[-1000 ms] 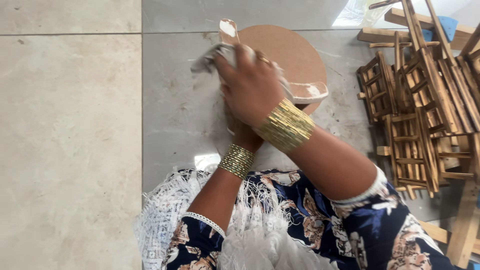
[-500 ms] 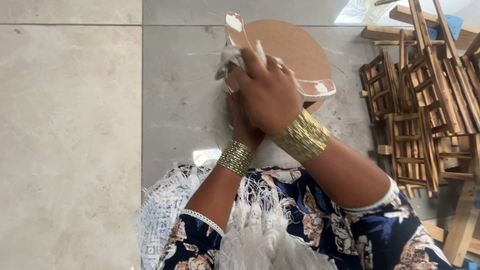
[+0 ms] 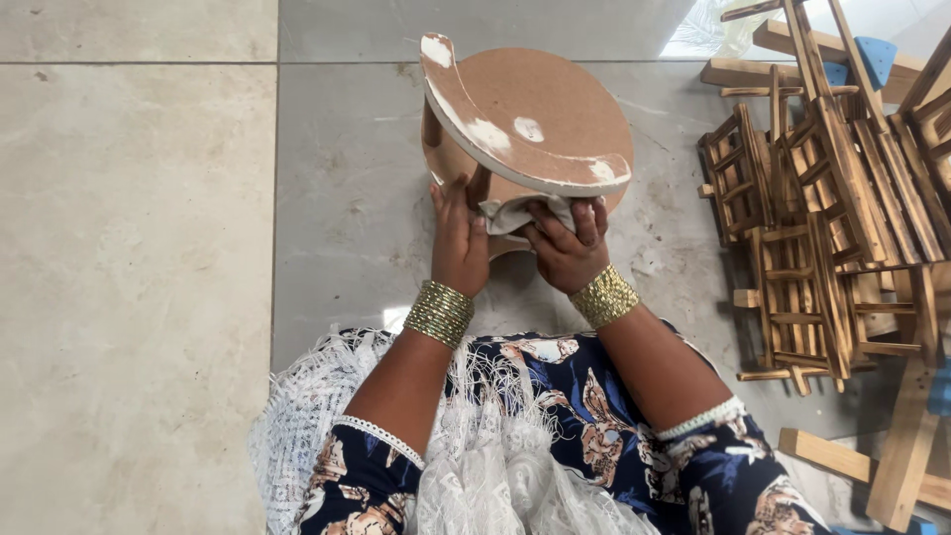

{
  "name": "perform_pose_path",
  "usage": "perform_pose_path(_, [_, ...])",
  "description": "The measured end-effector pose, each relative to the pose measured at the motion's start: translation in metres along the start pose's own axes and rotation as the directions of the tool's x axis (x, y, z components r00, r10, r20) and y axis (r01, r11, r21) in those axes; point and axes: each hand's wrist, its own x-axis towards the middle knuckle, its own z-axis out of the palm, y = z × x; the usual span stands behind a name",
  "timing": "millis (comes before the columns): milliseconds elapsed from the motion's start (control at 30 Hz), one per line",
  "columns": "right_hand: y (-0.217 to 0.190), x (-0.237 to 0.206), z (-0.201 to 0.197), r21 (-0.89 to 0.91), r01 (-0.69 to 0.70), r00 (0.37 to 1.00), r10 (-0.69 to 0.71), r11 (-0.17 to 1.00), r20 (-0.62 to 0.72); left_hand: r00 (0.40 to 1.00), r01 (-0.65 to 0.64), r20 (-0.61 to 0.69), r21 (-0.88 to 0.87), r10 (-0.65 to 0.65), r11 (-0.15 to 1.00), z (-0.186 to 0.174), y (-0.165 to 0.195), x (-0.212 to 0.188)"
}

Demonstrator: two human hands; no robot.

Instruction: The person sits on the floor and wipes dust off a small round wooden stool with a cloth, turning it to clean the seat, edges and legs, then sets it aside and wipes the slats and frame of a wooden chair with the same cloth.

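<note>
Basically, both hands sat under the round wooden piece (image 3: 535, 124) at frame centre: left hand (image 3: 459, 238) gripped its edge, right hand (image 3: 567, 248) pinched a grey cloth (image 3: 510, 212) against it.

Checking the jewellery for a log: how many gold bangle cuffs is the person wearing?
2. One gold cuff sits on the left wrist, below the left hand; the other gold cuff is on the right wrist, below the right hand. None seem hidden.
</note>
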Motion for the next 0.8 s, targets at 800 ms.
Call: perform_pose_path(800, [-0.004, -0.041, 0.013, 0.174, -0.108, 0.987, 0.084, 0.979, 0.138, 0.947, -0.321, 0.052, 0.091, 0.318, 0.943, 0.013, 0.029, 0.017])
